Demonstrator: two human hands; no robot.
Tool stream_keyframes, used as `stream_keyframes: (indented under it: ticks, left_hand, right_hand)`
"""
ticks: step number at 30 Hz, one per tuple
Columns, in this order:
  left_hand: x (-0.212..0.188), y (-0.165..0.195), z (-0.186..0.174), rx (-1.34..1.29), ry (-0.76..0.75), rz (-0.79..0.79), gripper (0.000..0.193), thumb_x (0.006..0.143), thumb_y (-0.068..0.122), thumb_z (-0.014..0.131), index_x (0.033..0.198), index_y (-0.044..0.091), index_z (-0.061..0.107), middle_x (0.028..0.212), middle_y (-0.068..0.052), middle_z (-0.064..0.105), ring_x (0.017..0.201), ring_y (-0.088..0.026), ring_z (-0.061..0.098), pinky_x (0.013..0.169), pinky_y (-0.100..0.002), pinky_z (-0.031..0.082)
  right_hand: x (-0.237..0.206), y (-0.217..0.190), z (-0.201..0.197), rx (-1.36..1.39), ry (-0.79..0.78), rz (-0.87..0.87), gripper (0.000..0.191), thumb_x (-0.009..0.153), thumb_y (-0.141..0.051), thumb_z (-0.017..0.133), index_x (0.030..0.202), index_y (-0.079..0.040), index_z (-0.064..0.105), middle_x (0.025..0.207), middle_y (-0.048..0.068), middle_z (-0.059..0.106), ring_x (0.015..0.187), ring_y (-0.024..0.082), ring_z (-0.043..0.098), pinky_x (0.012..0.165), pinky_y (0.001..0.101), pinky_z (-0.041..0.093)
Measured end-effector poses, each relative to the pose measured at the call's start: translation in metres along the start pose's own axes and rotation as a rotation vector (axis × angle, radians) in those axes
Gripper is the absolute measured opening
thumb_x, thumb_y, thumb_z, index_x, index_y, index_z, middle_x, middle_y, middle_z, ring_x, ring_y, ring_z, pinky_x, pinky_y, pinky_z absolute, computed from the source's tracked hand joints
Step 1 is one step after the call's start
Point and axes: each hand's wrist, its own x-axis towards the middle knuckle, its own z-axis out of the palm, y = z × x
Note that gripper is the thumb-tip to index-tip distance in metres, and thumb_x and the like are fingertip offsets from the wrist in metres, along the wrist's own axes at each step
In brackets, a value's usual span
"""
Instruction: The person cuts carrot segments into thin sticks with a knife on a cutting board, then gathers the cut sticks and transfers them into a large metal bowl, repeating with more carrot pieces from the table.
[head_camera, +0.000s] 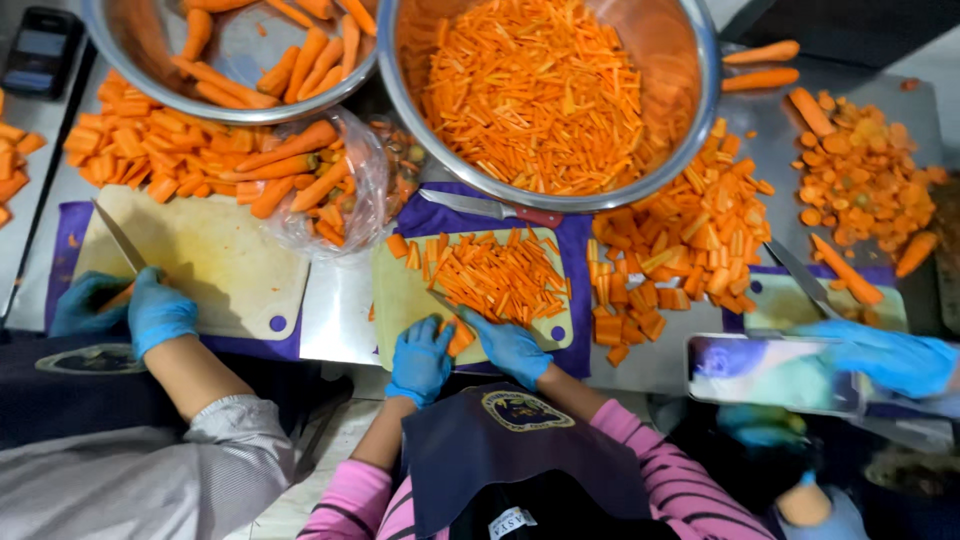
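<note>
Down at the bottom middle, the person's two blue-gloved hands work over a pale green cutting board (400, 300) that lies on a purple mat (575, 250). Seen from above, the left hand (420, 360) sits at the near edge of the board with its fingers curled down onto a carrot piece (461, 338), pinning it flat, and the right hand (510, 348) is closed around the handle of a knife (445, 303) whose blade slants up and left just beside that piece. Beyond the blade, a heap of carrot sticks (500, 275) covers most of the board. Past the board's far edge a second knife with a red handle (490, 209) lies on the mat, and beyond it stands a big steel bowl (700, 60) piled with cut sticks. A second steel bowl (130, 85) to the left holds whole peeled carrots, with a clear plastic bag (355, 190) of carrots under its rim. On either side other people are busy — one at the left (grey sleeves, blue gloves) holds a knife over a white cutting board (220, 260), another at the right has a gloved hand (880, 355) on a phone (770, 372). Loose carrot chunks (680, 250) lie heaped on the steel table (335, 310) — between the middle board and the right-hand one.
</note>
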Motion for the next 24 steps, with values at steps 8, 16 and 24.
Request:
stream_keyframes:
  ticks: [8,16,24]
  left_hand:
    - [0.005,0.014,-0.005,-0.033,-0.15,-0.063,0.068,0.08,0.047,0.073,0.137,0.012,0.06,0.142,-0.017,0.052,0.126,-0.037,0.051,0.102,-0.052,0.042]
    - [-0.004,0.007,0.03,0.042,-0.168,-0.12,0.073,0.073,0.048,0.075,0.138,0.016,0.06,0.142,-0.013,0.054,0.125,-0.038,0.052,0.101,-0.053,0.045]
    - [0.016,0.027,0.012,0.197,-0.438,-0.018,0.08,0.083,0.056,0.072,0.149,0.015,0.055,0.147,-0.017,0.053,0.128,-0.039,0.054,0.103,-0.052,0.049]
  right_hand:
    - [-0.007,0.004,-0.003,0.022,-0.027,0.028,0.063,0.1,-0.013,0.036,0.157,-0.039,0.038,0.084,0.026,0.067,0.072,0.042,0.07,0.065,0.0527,0.053]
    - [-0.016,0.028,0.0,0.228,0.124,-0.002,0.066,0.101,-0.031,0.046,0.163,-0.026,0.023,0.065,0.021,0.062,0.053,0.039,0.061,0.052,0.0545,0.047]
    - [-0.034,0.07,0.016,0.607,0.385,-0.005,0.065,0.104,-0.035,0.044,0.162,-0.021,0.019,0.063,0.012,0.06,0.049,0.027,0.061,0.045,0.0437,0.047]
